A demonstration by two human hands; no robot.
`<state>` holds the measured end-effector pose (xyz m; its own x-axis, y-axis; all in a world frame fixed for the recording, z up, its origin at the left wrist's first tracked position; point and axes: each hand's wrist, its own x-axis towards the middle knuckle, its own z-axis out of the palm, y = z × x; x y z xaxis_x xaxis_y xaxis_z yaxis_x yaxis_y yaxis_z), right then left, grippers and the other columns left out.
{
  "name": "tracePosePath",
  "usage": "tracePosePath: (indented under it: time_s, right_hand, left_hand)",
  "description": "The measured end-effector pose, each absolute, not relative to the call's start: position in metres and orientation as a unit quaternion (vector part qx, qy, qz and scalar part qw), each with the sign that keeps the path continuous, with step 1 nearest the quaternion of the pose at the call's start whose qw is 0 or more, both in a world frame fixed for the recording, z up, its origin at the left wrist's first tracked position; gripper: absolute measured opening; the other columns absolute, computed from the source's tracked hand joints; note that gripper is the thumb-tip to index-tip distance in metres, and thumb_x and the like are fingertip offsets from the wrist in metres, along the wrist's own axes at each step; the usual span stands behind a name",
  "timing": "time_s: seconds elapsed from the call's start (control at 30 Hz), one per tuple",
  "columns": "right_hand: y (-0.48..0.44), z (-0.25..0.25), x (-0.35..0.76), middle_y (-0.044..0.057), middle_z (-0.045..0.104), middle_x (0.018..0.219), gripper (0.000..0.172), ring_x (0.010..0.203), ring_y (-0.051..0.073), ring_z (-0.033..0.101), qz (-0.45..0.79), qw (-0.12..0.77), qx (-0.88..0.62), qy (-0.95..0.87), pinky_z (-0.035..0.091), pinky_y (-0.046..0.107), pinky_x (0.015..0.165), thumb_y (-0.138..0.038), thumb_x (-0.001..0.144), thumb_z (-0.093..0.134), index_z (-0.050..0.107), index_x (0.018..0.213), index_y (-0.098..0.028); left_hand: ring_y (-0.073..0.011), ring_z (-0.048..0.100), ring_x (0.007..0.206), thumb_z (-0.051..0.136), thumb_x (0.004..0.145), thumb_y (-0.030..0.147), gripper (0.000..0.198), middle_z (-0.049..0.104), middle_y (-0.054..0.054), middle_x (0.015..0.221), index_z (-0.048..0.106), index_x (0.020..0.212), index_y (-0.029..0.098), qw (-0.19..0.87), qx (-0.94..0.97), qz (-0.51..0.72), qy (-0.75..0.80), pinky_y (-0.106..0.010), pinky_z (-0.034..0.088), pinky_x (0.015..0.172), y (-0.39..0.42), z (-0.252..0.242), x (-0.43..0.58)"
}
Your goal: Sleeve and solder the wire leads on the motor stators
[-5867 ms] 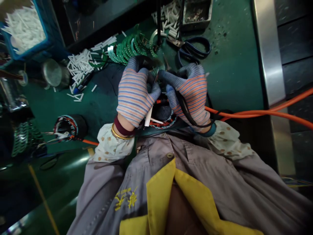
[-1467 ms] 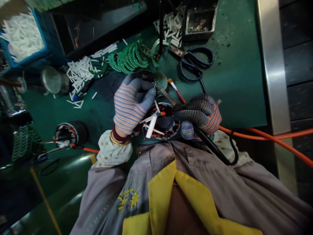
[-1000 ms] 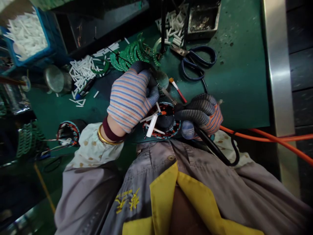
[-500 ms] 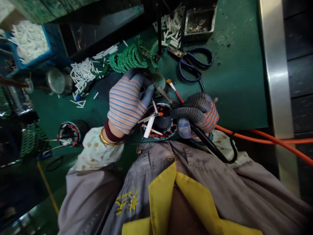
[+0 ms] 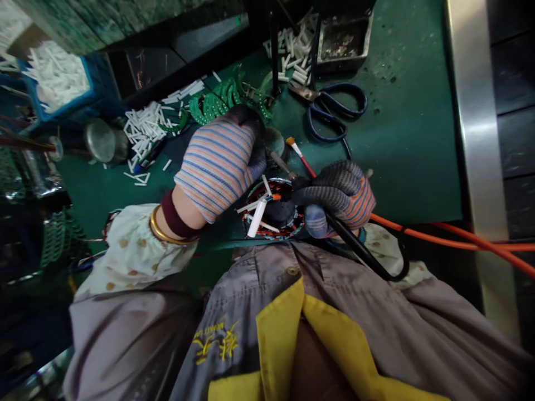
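Our left hand (image 5: 219, 170) curls closed, what it holds hidden, beside the wound motor stator (image 5: 291, 224); our right hand (image 5: 334, 196) grips a black-handled tool (image 5: 353, 245) over it.

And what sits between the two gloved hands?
The head view shows a wound motor stator with white sleeves, between the left hand and right hand.
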<state>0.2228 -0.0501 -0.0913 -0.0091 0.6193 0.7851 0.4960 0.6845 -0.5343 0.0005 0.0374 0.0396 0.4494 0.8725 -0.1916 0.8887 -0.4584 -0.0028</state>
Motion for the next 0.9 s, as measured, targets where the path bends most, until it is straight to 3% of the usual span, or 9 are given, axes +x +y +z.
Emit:
tracePosePath:
  time_s: [0.13,0.3,0.5,0.63,0.9]
  right_hand:
    - [-0.05,-0.088,0.224,0.003,0.062,0.077,0.046,0.077,0.026,0.06,0.045,0.554,-0.407,-0.725,0.052,0.047,0.076,-0.055,0.127,0.049,0.087,0.109,-0.038]
    - [-0.045,-0.078,0.225,0.002,0.067,0.083,0.032,0.081,0.023,0.06,0.068,0.6,-0.353,-0.715,0.049,0.041,0.076,-0.046,0.125,0.062,0.085,0.11,-0.03]
    - [-0.041,-0.073,0.22,-0.002,0.067,0.08,0.036,0.078,0.018,0.061,0.056,0.619,-0.361,-0.695,0.05,0.039,0.074,-0.044,0.127,0.058,0.081,0.105,-0.026]
    - [-0.04,-0.073,0.219,-0.002,0.066,0.079,0.038,0.076,0.018,0.061,0.047,0.622,-0.368,-0.689,0.05,0.038,0.073,-0.044,0.127,0.057,0.08,0.102,-0.027]
    - [-0.041,-0.074,0.221,-0.001,0.066,0.081,0.039,0.081,0.019,0.06,0.06,0.613,-0.355,-0.703,0.046,0.039,0.075,-0.046,0.13,0.059,0.082,0.105,-0.026]
  left_hand:
    - [-0.0489,0.084,0.12,0.063,0.114,0.05,0.028,0.084,-0.017,0.119,0.082,0.118,0.03,0.072,0.847,-0.048,0.525,-0.065,0.07,0.11,0.042,0.037,-0.009]
    - [-0.0489,0.085,0.118,0.063,0.113,0.055,0.034,0.087,-0.019,0.132,0.083,0.123,0.029,0.088,0.849,-0.011,0.521,-0.068,0.071,0.104,0.041,0.029,-0.019]
    - [-0.0358,0.084,0.118,0.074,0.118,0.036,0.008,0.087,-0.012,0.134,0.079,0.117,0.03,0.092,0.832,0.086,0.54,-0.053,0.073,0.105,0.022,0.018,-0.017]
    - [-0.0388,0.085,0.118,0.075,0.114,0.029,0.002,0.087,-0.012,0.132,0.077,0.112,0.03,0.082,0.832,0.097,0.54,-0.056,0.072,0.103,0.019,0.019,-0.014]
    - [-0.0385,0.086,0.117,0.073,0.112,0.036,0.006,0.088,-0.012,0.132,0.076,0.112,0.031,0.091,0.836,0.099,0.532,-0.055,0.071,0.102,0.024,0.017,-0.015]
